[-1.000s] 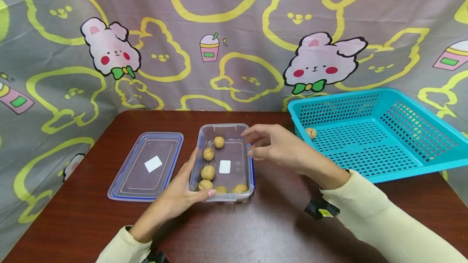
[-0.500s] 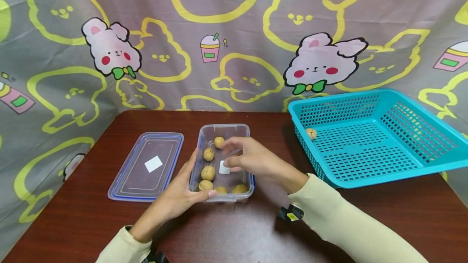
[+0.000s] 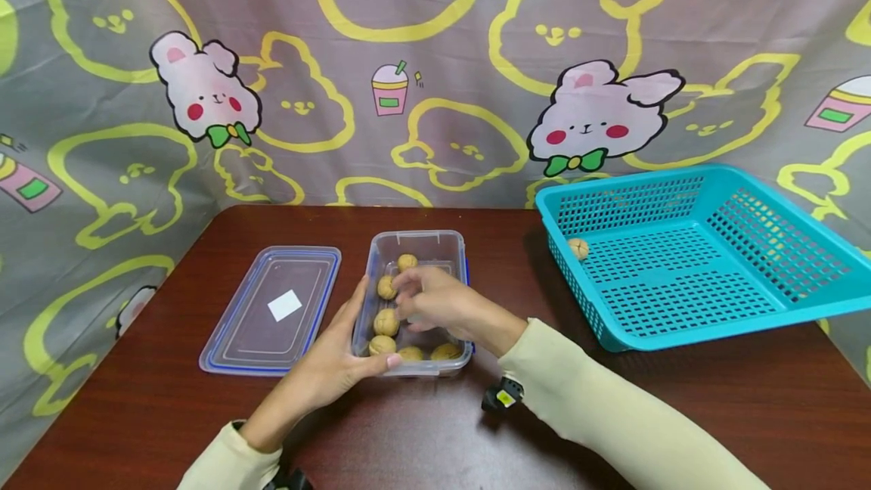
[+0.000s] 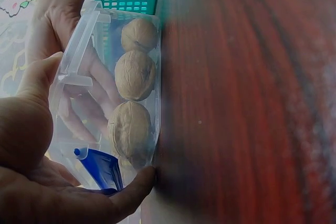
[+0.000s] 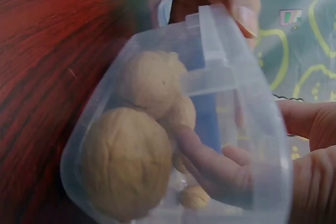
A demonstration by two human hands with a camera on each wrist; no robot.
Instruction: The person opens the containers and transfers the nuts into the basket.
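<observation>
A clear plastic food container (image 3: 418, 243) stands on the table with several walnuts (image 3: 386, 322) along its left side and near end. My left hand (image 3: 332, 360) grips its left side, thumb over the near rim. In the left wrist view a blue side clip (image 4: 102, 169) shows by the left fingers. My right hand (image 3: 435, 301) reaches down inside, fingertips at the walnuts along the left wall. The right wrist view shows these fingers (image 5: 215, 166) through the clear wall, close to the walnuts; whether they touch one is unclear.
Left of the container lies its clear lid (image 3: 261, 339) with a blue seal and white label. At the right stands a turquoise basket (image 3: 721, 330) holding one walnut (image 3: 578, 249). A patterned curtain (image 3: 463, 44) hangs behind the table (image 3: 435, 429).
My right hand has moved left from the container's right rim and down among the walnuts inside. The left hand, the container and the basket have stayed in place.
</observation>
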